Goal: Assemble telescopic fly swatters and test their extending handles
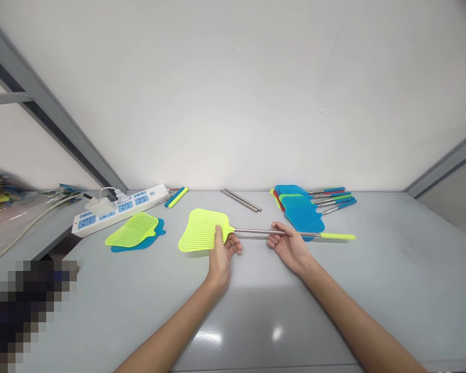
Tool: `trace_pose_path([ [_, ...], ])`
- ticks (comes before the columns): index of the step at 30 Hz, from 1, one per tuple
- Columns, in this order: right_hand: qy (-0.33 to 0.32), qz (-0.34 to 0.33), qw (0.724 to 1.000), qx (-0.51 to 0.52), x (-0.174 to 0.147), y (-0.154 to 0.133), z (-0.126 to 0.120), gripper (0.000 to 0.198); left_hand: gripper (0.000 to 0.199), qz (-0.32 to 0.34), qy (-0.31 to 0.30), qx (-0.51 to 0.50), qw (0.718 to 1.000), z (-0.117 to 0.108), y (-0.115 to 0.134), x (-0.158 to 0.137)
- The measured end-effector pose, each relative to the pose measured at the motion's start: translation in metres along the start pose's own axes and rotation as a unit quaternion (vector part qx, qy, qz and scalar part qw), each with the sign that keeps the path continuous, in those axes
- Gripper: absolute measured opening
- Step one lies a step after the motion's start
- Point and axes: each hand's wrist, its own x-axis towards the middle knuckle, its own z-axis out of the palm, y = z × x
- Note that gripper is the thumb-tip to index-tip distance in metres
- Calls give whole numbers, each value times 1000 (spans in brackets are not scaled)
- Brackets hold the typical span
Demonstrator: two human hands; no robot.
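A yellow-green fly swatter [202, 230] with a metal rod and a matching grip lies level across both hands, above the table. My left hand [222, 256] pinches the swatter's head near its neck, thumb on top and fingers beneath. Around the middle of the rod, the thumb and fingers of my right hand [291, 248] are closed. Behind that hand lies a pile of finished-looking swatters [303, 210] in blue, green and red. To the left, a loose yellow-green swatter head [134, 230] overlaps a blue swatter head [155, 242].
Two bare metal rods [241, 200] lie by the wall. Blue and yellow-green grips [177, 197] rest beside a white power strip [120, 210] with plugs and a cable. Plastic-wrapped items [8, 207] sit at the far left. Grey frame posts [54, 103] flank the table.
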Motion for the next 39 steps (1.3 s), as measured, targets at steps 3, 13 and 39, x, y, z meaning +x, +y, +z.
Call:
trace_pose_path([
  [3, -3, 2, 1000, 5, 0, 0, 0, 10, 42, -2, 17, 7, 1000, -1, -2, 1],
  [13, 12, -1, 1000, 10, -1, -2, 1, 10, 31, 7, -10, 35, 999, -1, -1, -2],
  [39, 15, 5, 999, 43, -1, 0, 1, 10, 33, 5, -34, 74, 997, -1, 0, -1],
])
